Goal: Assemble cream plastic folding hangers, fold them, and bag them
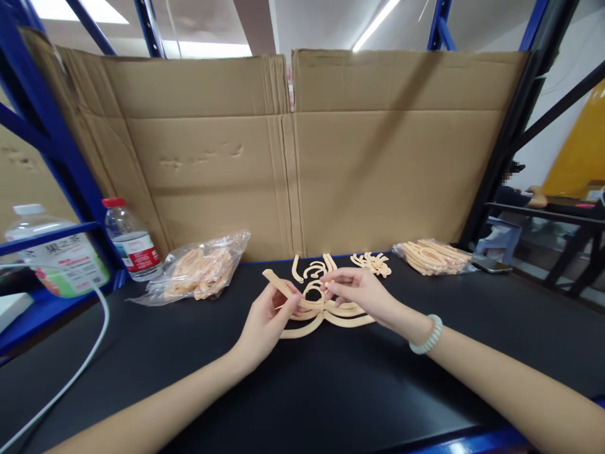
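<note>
On the black table top (331, 391) lies a cluster of curved peach-coloured plastic strips (326, 312). My left hand (269, 318) is closed on one long strip (278, 285) that sticks up and to the left. My right hand (359, 290), with a pale bead bracelet at the wrist, pinches a small looped piece (316, 289) just above the cluster. Both hands meet over the pile. More loose short curved pieces (314, 268) lie behind my fingers, near the cardboard wall.
A cardboard wall (293, 151) closes the back. A clear bag of peach pieces (198, 271) lies left, another bag (435, 257) right, with a small loose heap (373, 261) between. Water bottle (130, 239), a larger bottle (51, 255) and a white cable (80, 372) stand left. Blue rack posts flank the table.
</note>
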Available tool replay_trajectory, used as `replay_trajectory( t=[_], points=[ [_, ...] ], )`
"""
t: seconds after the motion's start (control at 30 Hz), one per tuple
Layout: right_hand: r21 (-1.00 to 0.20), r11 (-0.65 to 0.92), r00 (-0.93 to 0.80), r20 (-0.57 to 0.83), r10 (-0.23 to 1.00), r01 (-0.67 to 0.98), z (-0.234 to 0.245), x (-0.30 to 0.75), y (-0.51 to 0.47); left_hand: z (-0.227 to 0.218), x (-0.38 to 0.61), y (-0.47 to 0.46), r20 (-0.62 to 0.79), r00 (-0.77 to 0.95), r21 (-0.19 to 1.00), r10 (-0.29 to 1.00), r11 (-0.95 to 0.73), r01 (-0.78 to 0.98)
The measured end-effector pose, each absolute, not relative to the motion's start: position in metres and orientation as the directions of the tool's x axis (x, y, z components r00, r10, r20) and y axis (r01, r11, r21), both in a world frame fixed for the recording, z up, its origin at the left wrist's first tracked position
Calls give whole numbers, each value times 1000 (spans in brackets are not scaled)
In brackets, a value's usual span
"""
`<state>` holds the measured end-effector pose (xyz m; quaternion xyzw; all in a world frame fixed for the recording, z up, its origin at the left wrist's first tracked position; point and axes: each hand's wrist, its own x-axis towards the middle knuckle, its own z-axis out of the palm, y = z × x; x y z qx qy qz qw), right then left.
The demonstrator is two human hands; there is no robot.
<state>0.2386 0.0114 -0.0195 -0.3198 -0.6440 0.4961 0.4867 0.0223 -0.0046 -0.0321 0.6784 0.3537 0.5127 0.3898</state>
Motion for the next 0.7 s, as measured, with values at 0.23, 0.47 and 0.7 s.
replay_trajectory(
  t=[0.23, 0.47, 0.7],
  points=[
    [-963, 141, -255, 199, 946, -228, -20, 227, -12, -35, 24, -13, 443, 233, 885, 866, -464, 43],
    [-945, 110, -227, 185, 956, -308, -24, 230, -8, -34, 24, -16, 446, 213, 876, 869, -473, 92],
    [-962, 240, -238, 265, 934, -130, -16, 236, -3, -35, 22, -18, 497, 233, 839, 836, -532, 119]
  ],
)
